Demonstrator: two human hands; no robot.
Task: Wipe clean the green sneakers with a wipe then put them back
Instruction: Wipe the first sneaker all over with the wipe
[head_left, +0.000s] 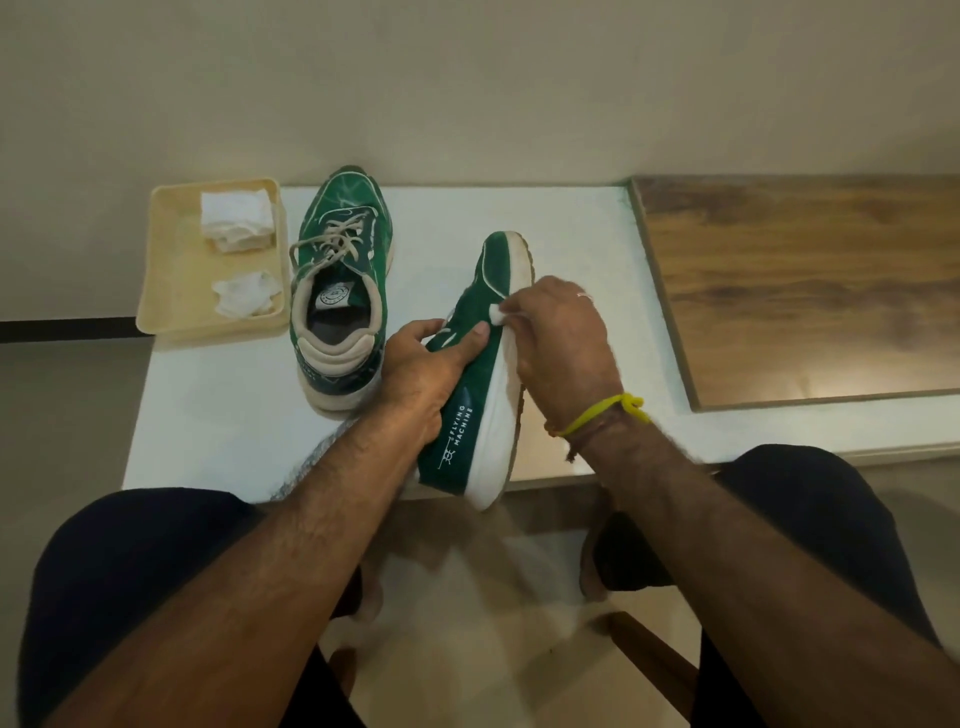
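Mid-task. My left hand grips one green sneaker tipped on its side at the table's near edge; my right hand pinches the wipe against its upper. Green fabric, white sole, looks fairly clean. Second sneaker stands upright beside the tray at the far-left corner; can't tell if it's wiped. Putting both back remains.

Both forearms reach forward from the lap. Left hand curled, thumb stretched forward, gripping. Right hand knuckles up, fingertips pinched together; yellow band on the wrist.
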